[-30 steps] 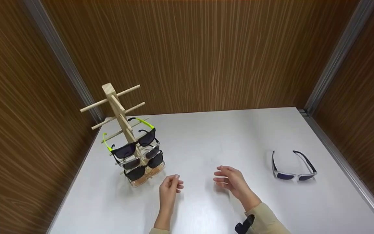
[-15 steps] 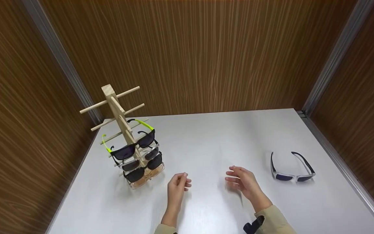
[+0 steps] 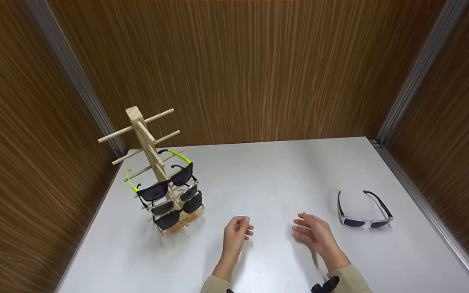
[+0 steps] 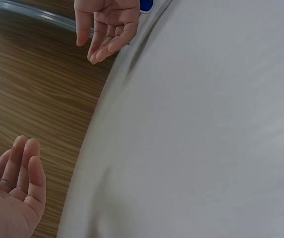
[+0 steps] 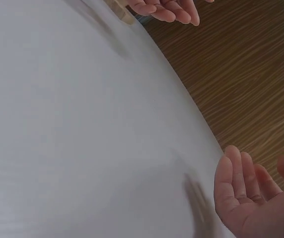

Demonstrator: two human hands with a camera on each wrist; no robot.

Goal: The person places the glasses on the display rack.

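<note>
In the head view my left hand (image 3: 235, 236) hovers over the white table (image 3: 267, 183), its fingers loosely curled around nothing. To its right, my right hand (image 3: 316, 234) is held with relaxed, parted fingers and carries nothing. Nearest the right hand lies a pair of sunglasses (image 3: 365, 223) with a clear frame, dark lenses and black temples spread behind. Left of the left hand stands a wooden eyewear rack (image 3: 149, 150). On it hang black sunglasses with neon-yellow temples (image 3: 155, 191), clear-framed grey ones (image 3: 163, 208), black ones (image 3: 168, 220) and orange-tinted ones (image 3: 173, 230) at the bottom.
The rack's upper pegs (image 3: 159, 115) stick out bare on both sides. Brown wood-grain panels (image 3: 250, 73) enclose the table at the back and both sides, with metal profiles (image 3: 417, 77) at the corners.
Both hands have drifted to the right across the table, the right hand also slightly nearer to me. The rack and all the sunglasses stay in place; the view has shifted a little.
</note>
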